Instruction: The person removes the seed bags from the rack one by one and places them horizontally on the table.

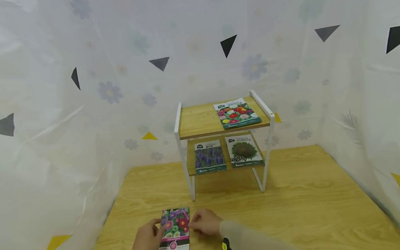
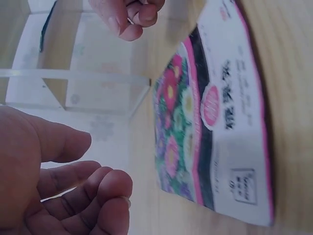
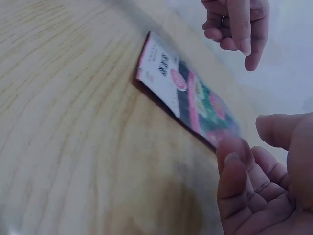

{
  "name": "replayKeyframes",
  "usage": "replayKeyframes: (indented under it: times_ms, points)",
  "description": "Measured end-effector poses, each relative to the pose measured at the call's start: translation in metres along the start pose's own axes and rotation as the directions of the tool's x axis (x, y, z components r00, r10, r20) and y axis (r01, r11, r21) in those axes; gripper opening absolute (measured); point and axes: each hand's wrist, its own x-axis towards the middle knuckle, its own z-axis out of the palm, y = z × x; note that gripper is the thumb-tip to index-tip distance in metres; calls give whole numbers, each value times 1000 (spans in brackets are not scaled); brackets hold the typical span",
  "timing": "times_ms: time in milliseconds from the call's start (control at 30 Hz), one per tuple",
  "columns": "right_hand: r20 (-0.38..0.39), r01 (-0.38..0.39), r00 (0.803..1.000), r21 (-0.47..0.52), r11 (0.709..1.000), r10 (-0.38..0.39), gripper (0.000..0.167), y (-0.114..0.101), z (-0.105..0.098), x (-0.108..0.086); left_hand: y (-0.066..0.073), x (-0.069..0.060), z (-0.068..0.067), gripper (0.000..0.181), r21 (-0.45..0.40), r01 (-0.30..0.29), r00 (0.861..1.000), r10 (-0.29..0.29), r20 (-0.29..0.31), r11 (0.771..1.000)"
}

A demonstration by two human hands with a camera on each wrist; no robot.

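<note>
We seem to be at the pick-up step: our left hand (image 1: pixel 146 240) and right hand (image 1: pixel 207 222), loosely curled and empty, flank the flower packet (image 1: pixel 174 234) on the surface (image 1: pixel 315 209), near left. Lifting probably calls for pinching its edges.

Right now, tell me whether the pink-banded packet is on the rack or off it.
Off it: the packet lies on the table, in front of the rack, its flower picture facing up.

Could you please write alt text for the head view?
A person's left hand and right hand flank a flower-printed packet lying on a wood-grained table. Behind it, a white-framed rack holds one packet on top and two packets below.
</note>
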Motion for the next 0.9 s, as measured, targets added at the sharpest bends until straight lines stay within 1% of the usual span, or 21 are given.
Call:
replayKeyframes:
  times_ms: [100, 233, 333, 467, 600, 733, 800, 900]
  points:
    - [25, 37, 999, -2, 999, -37, 14, -5, -14, -6, 11, -1, -2, 35, -9, -33, 999, 33, -18, 999]
    - [40, 70, 997, -6, 998, -70, 16, -13, -33, -15, 25, 0, -5, 34, 1, -77, 996, 77, -36, 997]
    - [53, 79, 995, 24, 997, -80, 18, -19, -48, -24, 33, 1, -7, 32, -4, -100, 994, 99, -55, 995]
    - [69, 116, 991, 40, 992, -118, 21, -29, -67, -37, 43, 3, -10, 29, -30, -135, 989, 132, -70, 990]
    - [48, 166, 985, 11, 986, -166, 22, -40, -84, -49, 55, 4, -15, 27, -49, -190, 979, 185, -81, 981]
    - [9, 188, 982, -30, 982, -188, 23, -48, -97, -61, 68, 3, -21, 28, -71, -252, 966, 247, -78, 965]
    - [-4, 190, 982, -42, 981, -191, 25, -53, -104, -68, 74, 2, -25, 28, -80, -271, 961, 265, -73, 959]
    - [-17, 193, 981, -67, 979, -194, 27, -62, -113, -81, 84, 2, -32, 28, -101, -285, 958, 279, -64, 953]
